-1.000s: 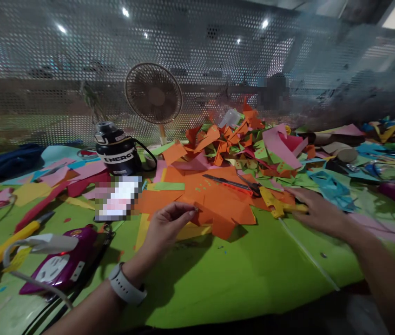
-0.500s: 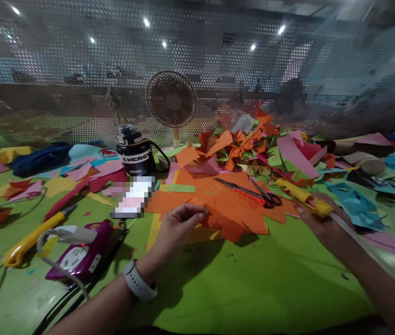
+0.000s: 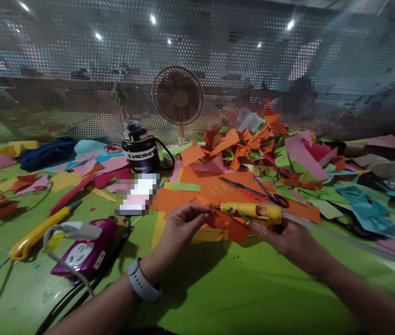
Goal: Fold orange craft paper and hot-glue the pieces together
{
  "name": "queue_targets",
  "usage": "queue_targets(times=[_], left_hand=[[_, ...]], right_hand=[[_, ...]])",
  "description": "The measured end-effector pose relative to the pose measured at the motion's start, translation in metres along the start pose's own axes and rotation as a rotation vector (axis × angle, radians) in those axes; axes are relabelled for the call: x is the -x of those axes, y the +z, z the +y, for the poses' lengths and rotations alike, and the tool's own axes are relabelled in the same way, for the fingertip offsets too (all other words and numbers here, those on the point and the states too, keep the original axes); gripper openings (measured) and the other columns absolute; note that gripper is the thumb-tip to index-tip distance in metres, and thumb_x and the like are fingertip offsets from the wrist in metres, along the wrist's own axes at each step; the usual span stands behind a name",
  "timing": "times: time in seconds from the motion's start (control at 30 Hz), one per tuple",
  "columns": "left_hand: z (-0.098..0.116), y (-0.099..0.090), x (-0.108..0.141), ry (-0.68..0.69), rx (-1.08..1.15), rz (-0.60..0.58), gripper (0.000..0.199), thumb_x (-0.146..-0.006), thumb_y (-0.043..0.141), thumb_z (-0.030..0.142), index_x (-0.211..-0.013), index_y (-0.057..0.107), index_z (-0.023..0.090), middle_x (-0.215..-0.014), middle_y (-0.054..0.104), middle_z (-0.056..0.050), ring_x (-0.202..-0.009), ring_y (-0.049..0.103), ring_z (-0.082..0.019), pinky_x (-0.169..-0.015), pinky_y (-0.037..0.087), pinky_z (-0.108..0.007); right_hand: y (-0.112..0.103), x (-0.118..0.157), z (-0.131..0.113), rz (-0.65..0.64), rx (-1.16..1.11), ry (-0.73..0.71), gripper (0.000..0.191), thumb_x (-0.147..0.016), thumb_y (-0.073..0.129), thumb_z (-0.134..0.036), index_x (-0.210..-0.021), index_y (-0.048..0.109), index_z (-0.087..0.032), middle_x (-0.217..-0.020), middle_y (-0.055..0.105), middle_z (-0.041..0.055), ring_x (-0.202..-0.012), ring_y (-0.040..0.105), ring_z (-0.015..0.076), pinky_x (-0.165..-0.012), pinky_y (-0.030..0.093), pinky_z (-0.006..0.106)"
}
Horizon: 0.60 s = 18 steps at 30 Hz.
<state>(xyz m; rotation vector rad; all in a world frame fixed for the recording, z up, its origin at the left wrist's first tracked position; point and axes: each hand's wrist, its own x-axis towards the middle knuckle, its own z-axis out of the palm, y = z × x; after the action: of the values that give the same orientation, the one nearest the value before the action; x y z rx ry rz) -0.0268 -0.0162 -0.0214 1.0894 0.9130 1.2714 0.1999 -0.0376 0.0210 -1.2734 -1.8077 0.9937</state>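
My right hand [image 3: 288, 237] is wrapped round a yellow pen-shaped hot glue gun [image 3: 239, 211], held nearly level. A pale, translucent strand trails from its rear end, and its thin dark tip points left. That tip is right beside the pinched fingertips of my left hand [image 3: 187, 228]; I cannot tell whether they touch. Whatever is between those fingertips is too small to make out. Beneath both hands lie overlapping orange paper sheets [image 3: 169, 200], with yellow sheets under them. Black-handled scissors [image 3: 277, 200] rest on the orange paper, next to a thin dark tool with a red-orange part [image 3: 241, 187].
On the left are a purple power strip [image 3: 102, 237], a second yellow corded tool [image 3: 40, 232] and a blurred phone [image 3: 138, 193]. A black bottle [image 3: 140, 149] and a fan [image 3: 179, 95] stand behind. Heaped coloured paper scraps [image 3: 249, 139] cover the back right.
My right hand has brought the glue gun leftward from the right side to the left fingertips. My left hand keeps its pinch. The view has shifted slightly.
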Motion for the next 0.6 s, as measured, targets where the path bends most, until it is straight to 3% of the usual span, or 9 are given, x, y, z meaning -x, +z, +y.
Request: queue_targets(times=[0.6], left_hand=[[-0.0003, -0.0002, 0.0011, 0.022, -0.002, -0.022, 0.015, -0.069, 0.078, 0.027, -0.074, 0.069, 0.016, -0.071, 0.073, -0.002, -0.067, 0.068, -0.014, -0.071, 0.054, -0.027]], right_hand=[[0.0030, 0.0006, -0.0044, 0.022, -0.024, 0.024, 0.033, -0.078, 0.066, -0.044, -0.102, 0.067, -0.021, -0.096, 0.073, 0.0066, -0.086, 0.071, 0.0235, -0.077, 0.061, 0.035]])
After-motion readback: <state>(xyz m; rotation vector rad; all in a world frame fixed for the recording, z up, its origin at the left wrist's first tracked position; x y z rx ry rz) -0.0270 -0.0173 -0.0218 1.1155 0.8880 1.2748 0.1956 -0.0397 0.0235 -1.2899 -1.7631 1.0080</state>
